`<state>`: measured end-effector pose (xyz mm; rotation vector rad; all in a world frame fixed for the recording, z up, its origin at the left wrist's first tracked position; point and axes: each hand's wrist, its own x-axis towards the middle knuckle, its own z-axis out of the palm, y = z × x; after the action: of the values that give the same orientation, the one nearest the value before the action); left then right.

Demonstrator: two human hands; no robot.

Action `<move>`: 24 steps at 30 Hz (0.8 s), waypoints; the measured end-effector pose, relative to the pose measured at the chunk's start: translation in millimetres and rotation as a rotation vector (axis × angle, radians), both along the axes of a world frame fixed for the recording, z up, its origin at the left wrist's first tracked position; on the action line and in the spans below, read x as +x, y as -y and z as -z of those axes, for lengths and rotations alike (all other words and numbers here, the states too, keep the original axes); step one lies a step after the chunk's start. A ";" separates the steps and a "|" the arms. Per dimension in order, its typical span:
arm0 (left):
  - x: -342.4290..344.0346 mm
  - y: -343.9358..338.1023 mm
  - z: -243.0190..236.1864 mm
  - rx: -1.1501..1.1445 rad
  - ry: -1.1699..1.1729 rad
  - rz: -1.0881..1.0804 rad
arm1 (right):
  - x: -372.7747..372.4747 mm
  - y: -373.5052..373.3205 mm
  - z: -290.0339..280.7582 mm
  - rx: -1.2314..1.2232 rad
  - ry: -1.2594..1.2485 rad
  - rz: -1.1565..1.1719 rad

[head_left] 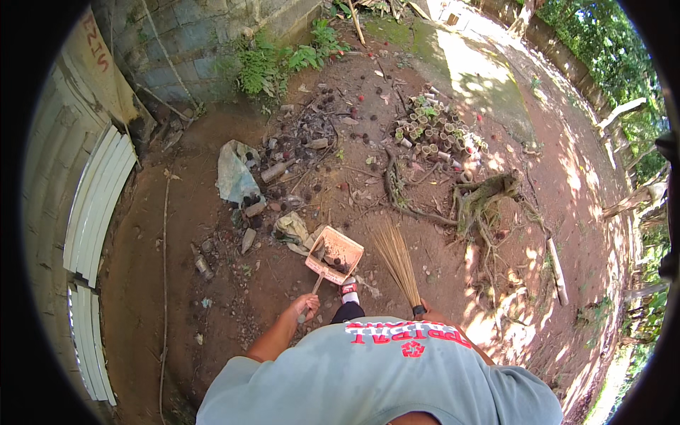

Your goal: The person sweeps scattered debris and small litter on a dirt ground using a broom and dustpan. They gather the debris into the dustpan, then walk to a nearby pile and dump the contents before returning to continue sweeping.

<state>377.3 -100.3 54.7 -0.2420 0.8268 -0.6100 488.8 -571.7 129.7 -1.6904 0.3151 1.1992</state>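
My left hand is closed around the handle of an orange-pink dustpan. Dark soil and bits of debris lie in the pan, which is held just ahead of my foot. On the right, my right hand grips the dark bound end of a stick broom; part of that hand is hidden by my shirt. The broom's thin tan bristles fan out forward over the dirt, a short way right of the dustpan and apart from it. A crumpled beige cloth or sack lies by the pan's left edge.
Ahead lies a litter heap with a pale sheet and a bottle. Farther right are a pile of small cylindrical containers and a gnarled stump with spreading roots. White corrugated panels line the left wall.
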 end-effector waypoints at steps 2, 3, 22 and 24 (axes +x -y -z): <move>35.1 7.1 22.4 -0.079 -0.058 0.012 | 28.3 3.2 7.9 -0.067 -0.013 -0.075; 54.0 8.2 31.3 -0.001 0.002 0.055 | 43.8 2.9 10.6 -0.023 0.003 -0.065; 271.3 38.9 62.0 0.255 -0.287 -0.065 | 420.7 -67.4 46.4 -0.226 0.267 -0.272; 292.6 38.0 58.5 0.231 -0.347 -0.156 | 492.7 -78.7 71.2 -0.084 0.137 -0.236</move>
<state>669.9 -138.4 -3.8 -0.2013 1.1917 -0.3247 981.5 -493.0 58.4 -1.9130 0.0842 1.2467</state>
